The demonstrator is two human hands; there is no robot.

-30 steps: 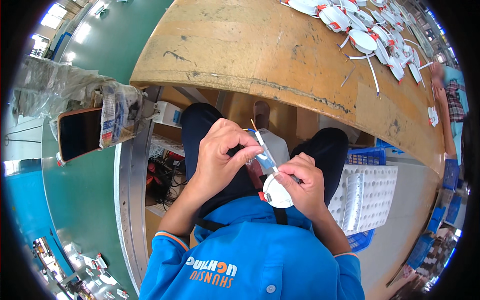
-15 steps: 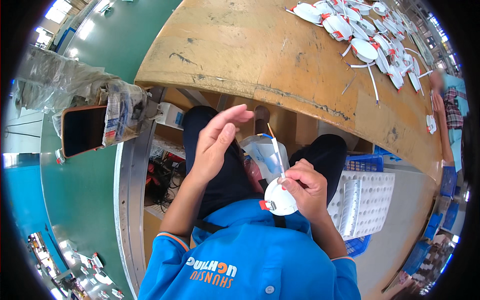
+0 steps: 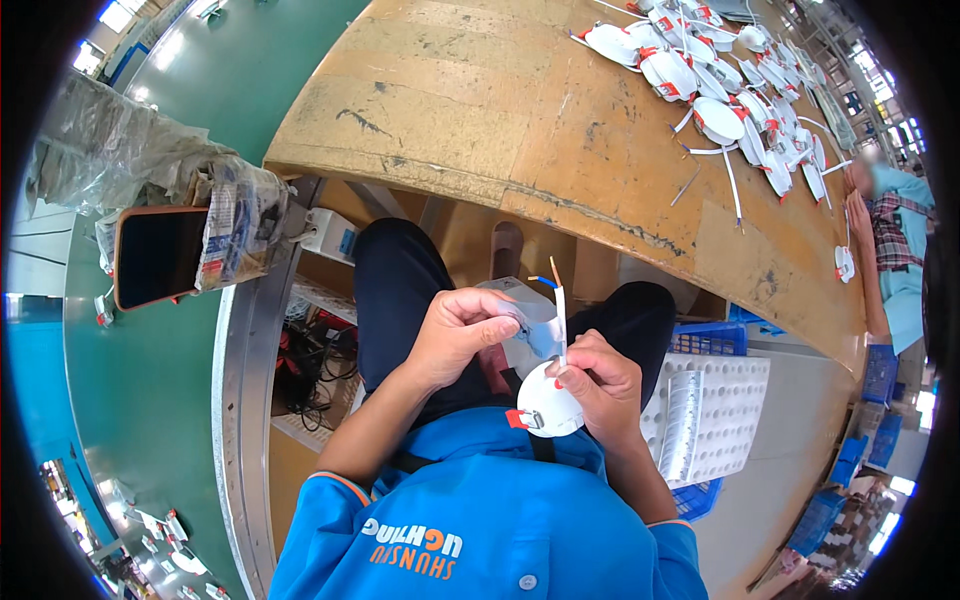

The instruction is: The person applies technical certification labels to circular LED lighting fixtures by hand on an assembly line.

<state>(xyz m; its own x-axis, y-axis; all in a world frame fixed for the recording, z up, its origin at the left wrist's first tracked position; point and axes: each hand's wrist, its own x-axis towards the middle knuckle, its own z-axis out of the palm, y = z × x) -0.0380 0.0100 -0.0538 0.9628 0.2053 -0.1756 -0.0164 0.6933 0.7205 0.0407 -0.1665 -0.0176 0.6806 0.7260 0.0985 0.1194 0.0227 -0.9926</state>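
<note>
Left fingers pinch-tight on clear plastic, right fingers on cable; tray over blue basket

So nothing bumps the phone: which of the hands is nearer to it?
Left. The left hand is to the right of the phone; the right hand is farther right, holding the lamp.

The body I watch remotely wears a bright-blue, short-sleeved cloth shirt, its left sleeve edged with narrow orange trim. I see white and orange lettering on the chest and a round, pale button. Below are dark navy cloth trousers and a brownish, rounded shoe. I find left hand and right hand bare.
</note>
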